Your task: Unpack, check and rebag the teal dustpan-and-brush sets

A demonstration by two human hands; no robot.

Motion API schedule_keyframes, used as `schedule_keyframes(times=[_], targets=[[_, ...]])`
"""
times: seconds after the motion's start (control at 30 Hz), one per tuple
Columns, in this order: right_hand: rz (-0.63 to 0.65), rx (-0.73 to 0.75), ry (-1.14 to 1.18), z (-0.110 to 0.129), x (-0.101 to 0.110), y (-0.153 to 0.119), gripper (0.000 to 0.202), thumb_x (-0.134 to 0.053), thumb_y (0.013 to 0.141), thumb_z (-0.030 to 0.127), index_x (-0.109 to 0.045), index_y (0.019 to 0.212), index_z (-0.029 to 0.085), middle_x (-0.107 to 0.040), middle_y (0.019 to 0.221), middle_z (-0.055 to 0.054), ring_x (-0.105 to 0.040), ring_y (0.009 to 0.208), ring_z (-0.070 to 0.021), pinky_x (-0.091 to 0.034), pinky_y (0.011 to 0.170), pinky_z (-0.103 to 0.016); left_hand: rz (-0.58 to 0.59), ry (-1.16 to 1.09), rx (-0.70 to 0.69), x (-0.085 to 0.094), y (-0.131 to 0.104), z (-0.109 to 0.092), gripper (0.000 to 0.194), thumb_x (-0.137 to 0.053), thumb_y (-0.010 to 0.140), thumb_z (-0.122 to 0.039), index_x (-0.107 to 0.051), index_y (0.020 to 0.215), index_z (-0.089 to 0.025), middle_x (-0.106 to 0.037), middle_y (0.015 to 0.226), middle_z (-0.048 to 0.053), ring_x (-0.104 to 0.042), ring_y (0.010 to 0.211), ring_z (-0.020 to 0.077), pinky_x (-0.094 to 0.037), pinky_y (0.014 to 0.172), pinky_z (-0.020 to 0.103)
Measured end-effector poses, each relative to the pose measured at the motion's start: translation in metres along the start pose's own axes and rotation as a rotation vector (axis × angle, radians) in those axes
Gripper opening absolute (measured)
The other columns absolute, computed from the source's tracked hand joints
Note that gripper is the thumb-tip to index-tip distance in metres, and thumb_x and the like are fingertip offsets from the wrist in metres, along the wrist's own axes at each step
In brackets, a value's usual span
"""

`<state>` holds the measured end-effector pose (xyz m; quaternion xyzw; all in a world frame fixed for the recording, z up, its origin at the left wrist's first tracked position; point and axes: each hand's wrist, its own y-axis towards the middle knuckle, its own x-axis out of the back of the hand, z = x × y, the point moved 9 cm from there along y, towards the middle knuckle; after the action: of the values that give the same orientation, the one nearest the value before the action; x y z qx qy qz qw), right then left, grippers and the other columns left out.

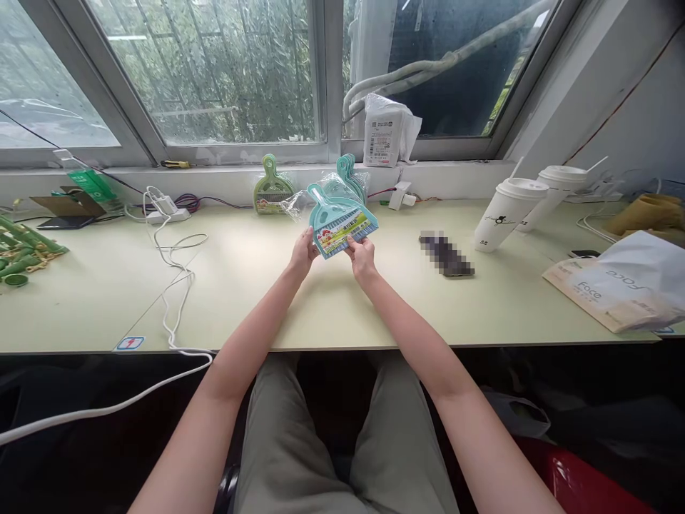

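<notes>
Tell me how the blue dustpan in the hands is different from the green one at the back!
The blue dustpan is held in the left hand and right hand; the green dustpan stands near the wall. The blue dustpan's handle leans left, while the green dustpan's points straight up. Both have a looped handle and a printed label.

Dustpan [322,215] — teal; desk [257,285] — pale yellow-green.

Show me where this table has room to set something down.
Bare: between the green stalks and the white cable; between that cable and the left hand; in front of the pixelated dark object, left of the paper bag. Crowded: the right end, around the cups and bag.
</notes>
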<state>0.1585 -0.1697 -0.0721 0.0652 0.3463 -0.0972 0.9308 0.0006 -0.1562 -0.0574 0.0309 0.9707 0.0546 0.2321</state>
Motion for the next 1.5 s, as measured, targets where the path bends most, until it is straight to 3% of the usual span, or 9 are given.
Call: schedule_keyframes(times=[0.17,0.43,0.63,0.73,0.83,0.97,1.07,1.2,1.5], targets=[[-0.034,0.093,-0.015,0.018,0.015,0.011,0.023,-0.068,0.075,0.014,-0.059,0.096,0.016,-0.070,0.102,-0.006,-0.066,0.101,-0.0188,-0.057,0.091,-0.037,0.214,0.098,0.188,-0.023,-0.008,0.028,0.038,-0.063,0.085,-0.041,-0.062,0.114,-0.016,-0.069,0.115,0.010,-0.068,0.099,0.0206,-0.052,0.090,0.034],[0.059,0.074,-0.065,0.009,0.002,0.009,0.021,-0.072,0.072,0.015,-0.058,0.087,0.016,-0.070,0.090,-0.004,-0.068,0.093,-0.0192,-0.057,0.089,-0.038,0.113,0.138,0.125,-0.013,-0.005,0.023,0.046,-0.066,0.081,-0.046,-0.060,0.116,-0.017,-0.070,0.112,0.010,-0.068,0.099,0.0217,-0.053,0.088,0.034],[-0.013,0.113,-0.065,0.013,0.007,0.006,0.021,-0.070,0.072,0.018,-0.059,0.090,0.016,-0.070,0.093,-0.005,-0.068,0.091,-0.0190,-0.058,0.086,-0.037,0.248,0.301,0.176,-0.033,-0.022,0.034,0.063,-0.063,0.081,-0.055,-0.049,0.131,-0.019,-0.063,0.126,0.017,-0.066,0.106,0.0286,-0.052,0.090,0.043],[-0.024,0.111,-0.033,0.016,0.009,0.006,0.024,-0.070,0.072,0.017,-0.059,0.093,0.016,-0.070,0.096,-0.005,-0.067,0.095,-0.0187,-0.057,0.088,-0.036,0.001,0.459,-0.048,-0.020,-0.021,0.009,0.081,-0.064,0.081,-0.053,-0.028,0.146,-0.022,-0.040,0.149,0.018,-0.046,0.133,0.0306,-0.044,0.102,0.047],[-0.020,0.099,-0.017,0.016,0.008,0.006,0.024,-0.070,0.072,0.017,-0.059,0.094,0.017,-0.069,0.099,-0.006,-0.067,0.096,-0.0188,-0.057,0.088,-0.037,-0.291,0.744,-0.493,-0.012,-0.037,-0.046,0.092,-0.068,0.078,-0.052,-0.021,0.150,-0.020,-0.023,0.158,0.018,-0.026,0.144,0.0296,-0.028,0.114,0.048],[0.015,0.078,-0.014,0.012,0.002,0.004,0.023,-0.070,0.071,0.016,-0.060,0.092,0.017,-0.069,0.098,-0.005,-0.067,0.094,-0.0182,-0.057,0.088,-0.037,-0.220,1.189,-0.863,-0.038,-0.055,-0.077,0.056,-0.066,0.082,-0.046,-0.055,0.132,-0.024,-0.039,0.151,0.010,-0.028,0.143,0.0297,-0.022,0.117,0.050],[0.064,0.069,-0.035,0.009,-0.004,0.002,0.023,-0.072,0.071,0.017,-0.060,0.091,0.016,-0.070,0.095,-0.005,-0.068,0.091,-0.0179,-0.057,0.088,-0.037,-0.087,1.413,-0.861,-0.046,-0.051,-0.067,0.027,-0.054,0.090,-0.030,-0.069,0.111,-0.024,-0.058,0.135,0.008,-0.046,0.131,0.0279,-0.029,0.115,0.050],[0.069,0.041,-0.058,0.004,-0.006,0.001,0.025,-0.074,0.069,0.018,-0.059,0.089,0.017,-0.071,0.091,-0.005,-0.068,0.091,-0.0191,-0.058,0.087,-0.038,0.000,1.516,-0.733,-0.043,-0.043,-0.050,0.033,-0.044,0.091,-0.017,-0.068,0.114,-0.020,-0.064,0.125,0.012,-0.058,0.116,0.0276,-0.047,0.096,0.042],[0.001,0.001,0.011,0.000,-0.002,-0.001,0.021,-0.072,0.069,0.016,-0.060,0.086,0.017,-0.071,0.087,-0.003,-0.069,0.085,-0.0168,-0.058,0.085,-0.035,0.117,1.325,-0.700,-0.053,-0.049,-0.050,0.028,-0.046,0.092,-0.032,-0.071,0.102,-0.025,-0.065,0.119,0.013,-0.056,0.115,0.0306,-0.044,0.099,0.043]])
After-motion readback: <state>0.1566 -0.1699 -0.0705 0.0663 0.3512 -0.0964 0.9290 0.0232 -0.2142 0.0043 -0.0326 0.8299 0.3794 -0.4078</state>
